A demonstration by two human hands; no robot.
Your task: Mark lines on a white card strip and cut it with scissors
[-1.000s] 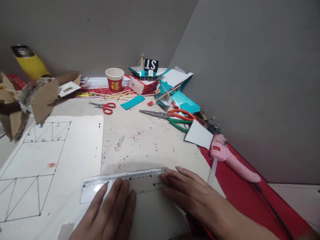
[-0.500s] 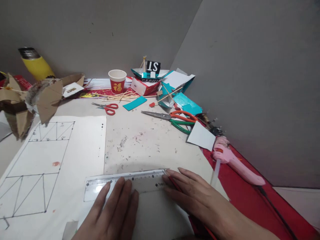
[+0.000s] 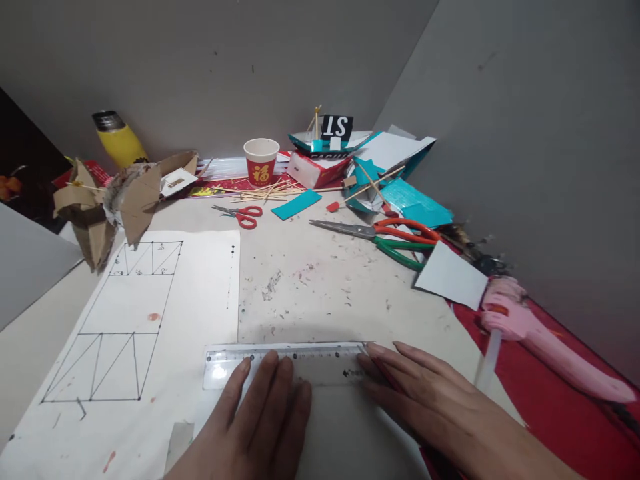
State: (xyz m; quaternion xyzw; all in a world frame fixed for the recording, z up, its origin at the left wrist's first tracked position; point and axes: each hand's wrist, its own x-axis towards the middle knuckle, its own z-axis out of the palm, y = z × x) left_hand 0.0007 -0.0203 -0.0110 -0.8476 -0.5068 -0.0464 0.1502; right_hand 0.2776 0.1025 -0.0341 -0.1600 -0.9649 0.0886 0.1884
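Note:
A clear plastic ruler (image 3: 225,367) lies crosswise near the front over a pale sheet (image 3: 345,427). My left hand (image 3: 265,413) presses on it with the fingers stretched and spread. At the ruler's right end, my right hand (image 3: 425,393) is closed around a slim dark red pen (image 3: 387,373), its tip end at the ruler's far edge. The palm covers most of the pen, and its exact kind is hard to see. Left of the ruler lies a white paper (image 3: 200,320) with a drawn frame of lines and diagonals.
Small red scissors (image 3: 249,217), a teal strip (image 3: 296,205), thin sticks (image 3: 265,192) and a paper cup (image 3: 261,162) stand behind. Large shears (image 3: 350,229) and a pink glue gun (image 3: 510,313) lie right. Cardboard pieces (image 3: 143,200) and a yellow bottle (image 3: 120,141) are left.
The view has turned a little left, so everything sits farther right in the picture. Both hands keep their places on the ruler.

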